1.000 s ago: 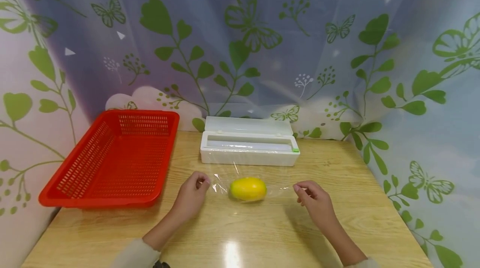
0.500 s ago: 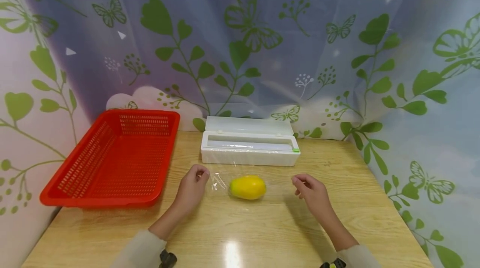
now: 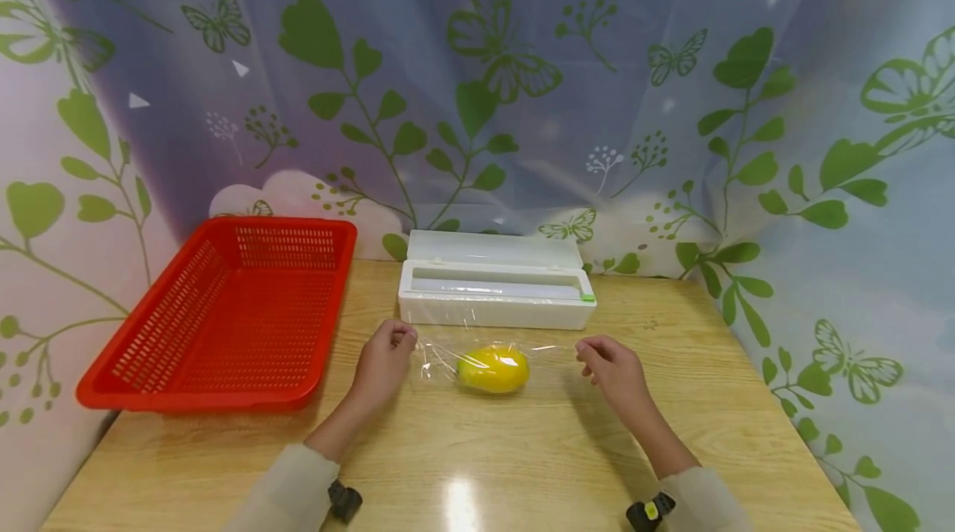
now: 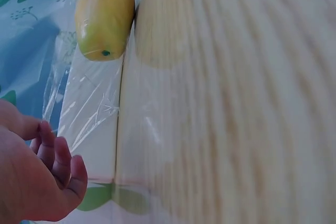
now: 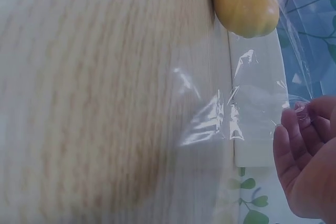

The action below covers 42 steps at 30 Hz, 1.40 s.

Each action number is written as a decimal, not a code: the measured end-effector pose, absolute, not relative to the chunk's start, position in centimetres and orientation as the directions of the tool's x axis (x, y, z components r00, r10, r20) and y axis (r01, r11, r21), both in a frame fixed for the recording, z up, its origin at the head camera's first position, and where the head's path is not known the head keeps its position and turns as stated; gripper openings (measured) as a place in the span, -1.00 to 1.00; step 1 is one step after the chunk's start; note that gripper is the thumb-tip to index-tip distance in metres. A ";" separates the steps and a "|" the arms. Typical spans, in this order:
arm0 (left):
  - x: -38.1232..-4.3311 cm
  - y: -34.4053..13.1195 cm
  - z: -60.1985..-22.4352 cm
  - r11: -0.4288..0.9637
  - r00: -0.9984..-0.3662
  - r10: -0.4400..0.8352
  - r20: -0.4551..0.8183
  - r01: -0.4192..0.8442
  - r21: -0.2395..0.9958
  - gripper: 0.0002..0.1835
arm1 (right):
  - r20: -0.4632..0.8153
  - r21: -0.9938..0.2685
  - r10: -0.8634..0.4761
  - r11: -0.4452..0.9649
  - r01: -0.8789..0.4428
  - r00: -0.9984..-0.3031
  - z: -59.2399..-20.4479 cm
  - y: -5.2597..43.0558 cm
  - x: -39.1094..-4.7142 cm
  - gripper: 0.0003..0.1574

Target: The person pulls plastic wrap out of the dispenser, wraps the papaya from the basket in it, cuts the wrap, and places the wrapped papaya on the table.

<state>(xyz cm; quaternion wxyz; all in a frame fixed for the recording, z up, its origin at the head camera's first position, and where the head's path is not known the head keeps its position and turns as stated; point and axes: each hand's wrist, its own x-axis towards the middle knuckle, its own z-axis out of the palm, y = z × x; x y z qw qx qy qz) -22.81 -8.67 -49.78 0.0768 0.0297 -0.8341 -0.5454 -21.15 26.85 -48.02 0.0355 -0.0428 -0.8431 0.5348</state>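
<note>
A yellow-green papaya-like fruit (image 3: 494, 369) lies on the wooden table between my hands. Clear plastic wrap (image 3: 436, 360) stretches over and around it. At its left end my left hand (image 3: 384, 362) pinches the wrap between thumb and index finger. My right hand (image 3: 615, 368) pinches the opposite end the same way. In the left wrist view the left hand (image 4: 44, 166) has its other fingers loosely bent, and the film (image 4: 100, 103) runs up to the fruit (image 4: 105, 19). The right wrist view shows the film (image 5: 210, 119) gathered at the right hand's (image 5: 310, 150) fingertips.
Behind the fruit stands a white wrap dispenser box (image 3: 496, 312), lid raised, with a roll (image 3: 492, 289) inside. A red plastic basket (image 3: 321, 350) sits at the left of the table (image 3: 418, 466). Patterned curtain (image 3: 522, 142) borders the back and sides.
Both hands have moved away from me, toward the box, still pinching the wrap. The film's far edge now shows raised across the fruit. The fruit has shifted slightly the same way.
</note>
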 end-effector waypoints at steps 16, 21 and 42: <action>-24.5 -8.8 -50.1 0.360 -0.982 -0.157 0.102 0.039 0.932 -0.80 | 0.013 -0.910 0.125 0.413 0.040 -0.992 -47.8 26.7 -22.5 -0.63; -25.3 -8.9 -50.7 0.316 -0.990 -0.128 0.068 0.024 0.948 -0.73 | -0.017 -0.910 0.138 0.409 0.072 -0.990 -48.3 26.7 -23.0 -0.65; -25.6 -10.5 -50.7 0.310 -1.000 -0.017 0.019 0.013 0.951 -0.74 | -0.008 -0.863 0.141 0.499 0.078 -0.990 -49.3 26.5 -23.4 -0.63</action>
